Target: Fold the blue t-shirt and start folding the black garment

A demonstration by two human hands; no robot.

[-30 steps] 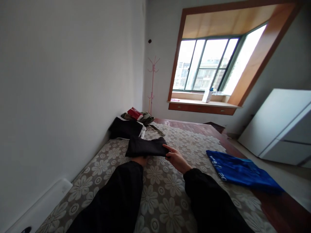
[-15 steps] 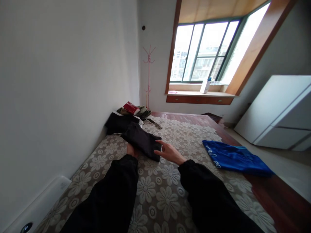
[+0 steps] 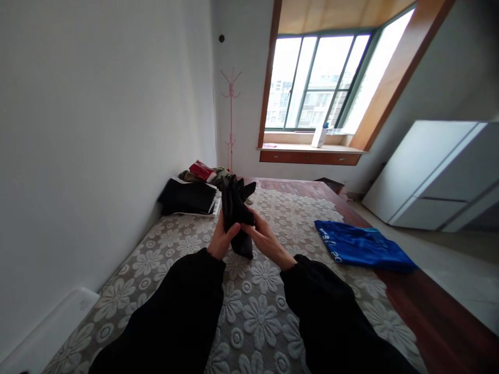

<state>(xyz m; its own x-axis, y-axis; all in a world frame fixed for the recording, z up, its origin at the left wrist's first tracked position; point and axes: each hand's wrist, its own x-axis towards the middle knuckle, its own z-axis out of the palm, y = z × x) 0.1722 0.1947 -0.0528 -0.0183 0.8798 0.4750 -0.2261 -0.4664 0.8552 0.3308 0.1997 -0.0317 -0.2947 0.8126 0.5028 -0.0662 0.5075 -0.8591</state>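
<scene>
- Both hands are closed on a dark folded garment (image 3: pixel 236 215): the left hand (image 3: pixel 222 240) grips its left edge with the thumb across the cloth, and the right hand (image 3: pixel 265 240) pinches its right side with the fingers curled in.
- Held upright, the garment is lifted off the bed, its lower end hanging just above the flowered bedspread (image 3: pixel 273 311) and its upper end splaying out loosely.
- Black sleeves cover both forearms up to the wrists.
- Just behind the garment, against the wall, lies a flat pile of black clothes (image 3: pixel 187 197), and beyond it a heap with a red item (image 3: pixel 201 170) on top.
- To the right, well apart from the hands, a blue bag (image 3: pixel 360 246) lies near the bed's wooden edge.
- A pink coat stand (image 3: pixel 231 114) occupies the far corner beside the window (image 3: pixel 319 78), with a white carton (image 3: pixel 318 136) on the sill.
- A white cabinet (image 3: pixel 432 174) stands at the right.
</scene>
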